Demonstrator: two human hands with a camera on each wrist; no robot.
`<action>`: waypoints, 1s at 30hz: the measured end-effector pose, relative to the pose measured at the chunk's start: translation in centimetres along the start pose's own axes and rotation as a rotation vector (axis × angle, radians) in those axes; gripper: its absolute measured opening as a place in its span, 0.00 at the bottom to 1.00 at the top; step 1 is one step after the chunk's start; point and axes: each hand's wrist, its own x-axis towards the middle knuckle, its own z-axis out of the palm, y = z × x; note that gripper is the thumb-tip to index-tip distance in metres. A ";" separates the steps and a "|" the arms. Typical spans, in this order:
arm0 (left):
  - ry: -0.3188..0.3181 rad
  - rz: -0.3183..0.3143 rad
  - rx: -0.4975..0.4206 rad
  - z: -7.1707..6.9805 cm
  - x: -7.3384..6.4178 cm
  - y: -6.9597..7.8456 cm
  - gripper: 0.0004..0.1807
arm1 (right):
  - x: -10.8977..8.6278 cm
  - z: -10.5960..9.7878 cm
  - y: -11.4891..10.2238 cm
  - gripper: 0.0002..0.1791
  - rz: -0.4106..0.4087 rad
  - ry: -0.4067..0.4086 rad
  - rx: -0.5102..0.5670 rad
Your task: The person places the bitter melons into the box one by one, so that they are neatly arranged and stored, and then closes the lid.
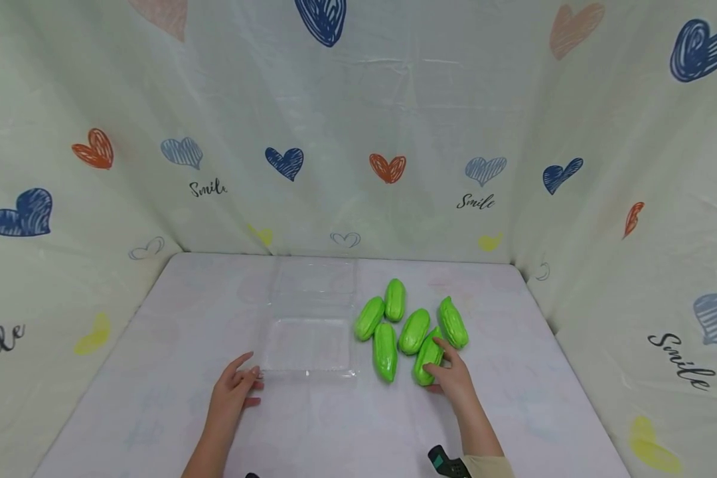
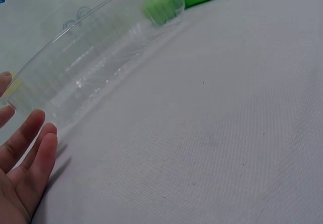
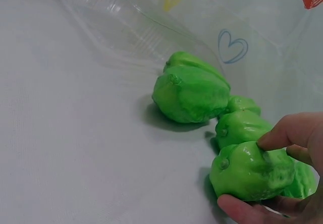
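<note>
Glossy green: six vegetables (image 1: 385, 352) on the pale tablecloth (image 1: 311, 431), all countable only from the head. Clock faces as read there, 12 away from the person. Also from the head alone: both halves of the clear plastic box (image 1: 311, 344), far half at 12 o'clock of the near one, plus beige sleeve (image 1: 490, 467) and black wrist gadget (image 1: 449, 463) at the right arm. From the left wrist, low down: ribbed side wall of the box, green showing at its far end. From the right wrist: stubby knob on the end of the gripped vegetable (image 3: 252, 172), not readable from the head.

Relative to the right hand (image 1: 452, 378): gripped vegetable at 10 o'clock, within the fingers; another at 12, the remaining four between 10 and 11; box farther off at 9. Relative to the left hand (image 1: 232, 390): box at 2 o'clock, its 7 o'clock corner just beside the fingertips.

Right grip: curled round the vegetable, parted only by its girth, one digit over the upper side, another low by the cloth. Lifted or resting, cannot tell. Left: fingers apart, loosely bent, visibly holding nothing; touching the box corner or not, cannot tell.
</note>
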 end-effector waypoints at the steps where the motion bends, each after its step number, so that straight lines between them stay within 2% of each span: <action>1: -0.001 0.000 -0.002 0.0 0.0 -0.1 0.27 | 0.0 0.0 0.0 0.39 -0.001 -0.001 0.002; 8: 0.000 0.001 -0.001 0.0 -0.1 -0.1 0.26 | 0.0 0.1 0.2 0.38 0.003 -0.002 -0.010; 14: -0.005 0.000 0.011 0.1 -0.1 -0.2 0.25 | 0.1 0.1 0.0 0.35 -0.027 0.003 -0.016; 22: -0.016 0.000 0.022 0.0 0.0 -0.2 0.25 | 0.5 0.2 0.4 0.38 -0.041 0.011 -0.007; 30: -0.019 -0.009 0.000 -0.1 0.1 -0.1 0.26 | -0.1 0.3 0.0 0.38 -0.032 0.051 0.004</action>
